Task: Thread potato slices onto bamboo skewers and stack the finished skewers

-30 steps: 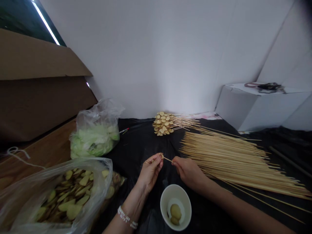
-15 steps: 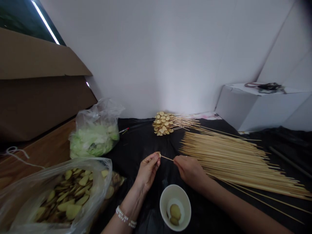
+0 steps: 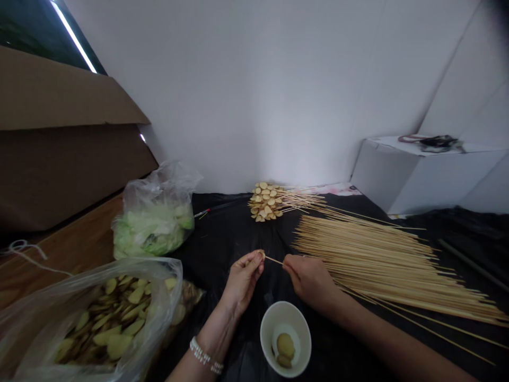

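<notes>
Pinched in my left hand (image 3: pixel 245 276) is a potato slice (image 3: pixel 261 254), mostly covered by the fingers. My right hand (image 3: pixel 308 276) is closed around a thin wooden skewer (image 3: pixel 274 260), whose end meets the slice. Just below both hands stands a white bowl (image 3: pixel 266 347) with a few potato slices (image 3: pixel 285 346) at its bottom. Beyond them lies a pile of skewered potato slices (image 3: pixel 266 201), sticks pointing right. Many bare skewers (image 3: pixel 382 260) are spread beside my right hand.
An open plastic bag (image 3: pixel 167 318) of potato slices sits at the left front. Behind it is a clear bag (image 3: pixel 153 223) of cut green vegetable. A cardboard box (image 3: pixel 59 170) stands far left, a white box (image 3: pixel 417 170) at the right. Black sheeting (image 3: pixel 222 233) covers the table.
My left hand has shifted very slightly right with the slice, toward my right hand. Little else differs.
</notes>
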### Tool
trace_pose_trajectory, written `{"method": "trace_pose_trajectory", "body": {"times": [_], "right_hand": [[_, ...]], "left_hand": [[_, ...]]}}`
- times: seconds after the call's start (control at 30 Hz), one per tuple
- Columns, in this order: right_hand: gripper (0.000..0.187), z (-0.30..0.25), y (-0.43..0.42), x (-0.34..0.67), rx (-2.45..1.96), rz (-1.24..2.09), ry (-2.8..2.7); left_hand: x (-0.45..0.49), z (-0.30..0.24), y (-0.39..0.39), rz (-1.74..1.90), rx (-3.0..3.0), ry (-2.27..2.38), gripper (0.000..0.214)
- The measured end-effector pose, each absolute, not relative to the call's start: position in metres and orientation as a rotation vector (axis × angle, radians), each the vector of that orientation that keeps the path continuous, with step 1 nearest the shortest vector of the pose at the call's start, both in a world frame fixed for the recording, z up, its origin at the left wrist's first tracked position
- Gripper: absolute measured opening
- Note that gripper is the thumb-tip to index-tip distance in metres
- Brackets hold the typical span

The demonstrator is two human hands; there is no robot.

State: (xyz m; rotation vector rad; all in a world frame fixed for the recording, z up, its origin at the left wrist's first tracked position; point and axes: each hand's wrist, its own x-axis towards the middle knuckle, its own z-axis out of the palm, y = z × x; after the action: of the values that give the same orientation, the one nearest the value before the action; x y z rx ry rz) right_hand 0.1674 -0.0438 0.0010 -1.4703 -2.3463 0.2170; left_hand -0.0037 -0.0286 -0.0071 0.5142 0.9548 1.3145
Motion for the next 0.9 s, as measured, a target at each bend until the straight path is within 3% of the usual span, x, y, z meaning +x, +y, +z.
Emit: {"method": "trace_pose_trajectory", "body": {"times": [0.37,0.63,0.73,0.9], "right_hand": [[0.026,0.006,-0.045,0.167,-1.542,0.355,-2.372],[0.022,0.007,-0.037,0.171,-1.347,0.590,-2.208],[0.012,0.005,-0.037,0.172,-1.372,0.445,-2.189],[0.024,0.000,-0.042,0.171,-1.399,0.141,-2.337]], "left_hand": [[-0.001,-0.010,-0.031,1.287,0.519,0.955,0.023],[-0.006,-0.007,-0.026,1.320,0.454,0.941,0.013],[-0.010,-0.005,-0.022,1.372,0.403,0.949,0.010],[-0.011,-0.007,-0.022,1.355,0.425,0.941,0.008]]}}
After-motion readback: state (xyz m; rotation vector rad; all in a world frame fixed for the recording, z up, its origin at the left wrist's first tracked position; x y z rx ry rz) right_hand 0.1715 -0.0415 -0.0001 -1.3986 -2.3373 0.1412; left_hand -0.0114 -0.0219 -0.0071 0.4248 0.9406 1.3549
